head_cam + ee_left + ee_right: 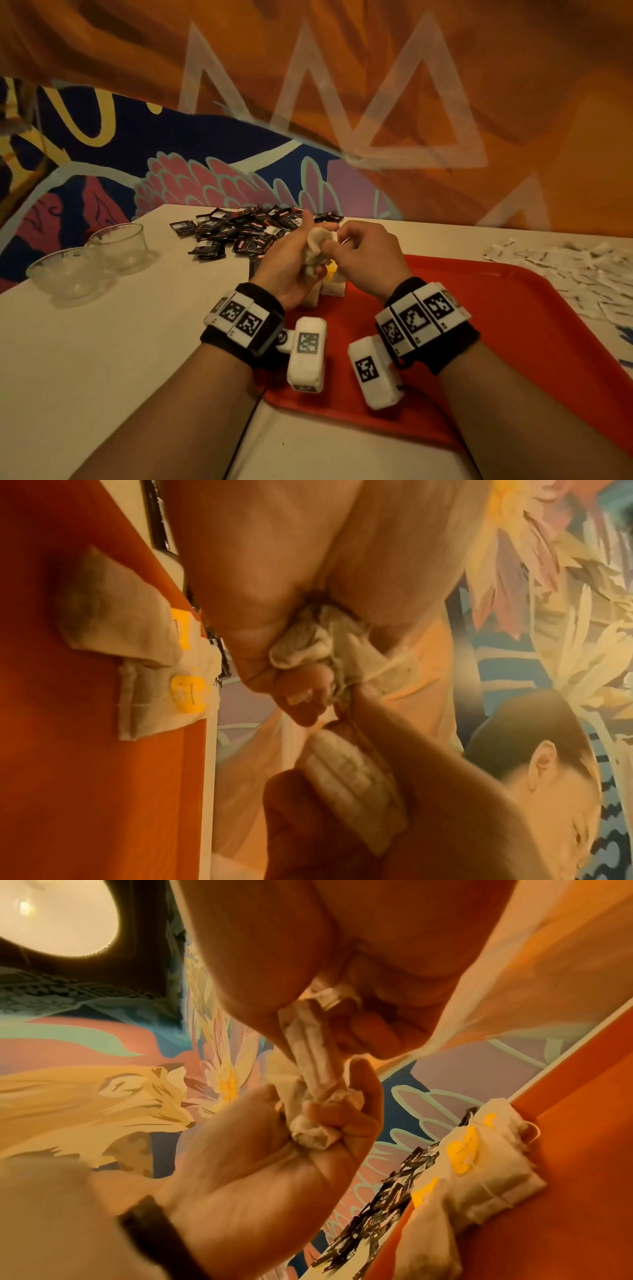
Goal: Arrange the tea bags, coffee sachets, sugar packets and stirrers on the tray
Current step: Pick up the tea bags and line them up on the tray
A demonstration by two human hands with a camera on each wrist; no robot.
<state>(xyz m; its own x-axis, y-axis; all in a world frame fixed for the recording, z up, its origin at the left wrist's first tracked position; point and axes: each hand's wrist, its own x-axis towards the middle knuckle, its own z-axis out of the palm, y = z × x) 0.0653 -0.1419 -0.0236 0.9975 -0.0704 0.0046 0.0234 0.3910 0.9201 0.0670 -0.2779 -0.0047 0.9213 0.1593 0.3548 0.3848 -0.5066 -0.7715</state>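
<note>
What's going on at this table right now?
A person holds a bunch of tea bags in both hands above the red tray: the left hand grips them, the right hand pinches one. A few tea bags already lie on the tray. Coffee sachets and sugar packets wait in piles on the table.

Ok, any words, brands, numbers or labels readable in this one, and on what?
None can be read.
Coffee sachets: red and white print, too blurred.
Tea bags on the tray: yellow tags carry faint marks, unreadable.
Sugar packets: tiny dark print, too small.
Wristbands: square black-and-white code markers only, no letters.
Wall mural: yellow painted strokes, cut off, not legible.
</note>
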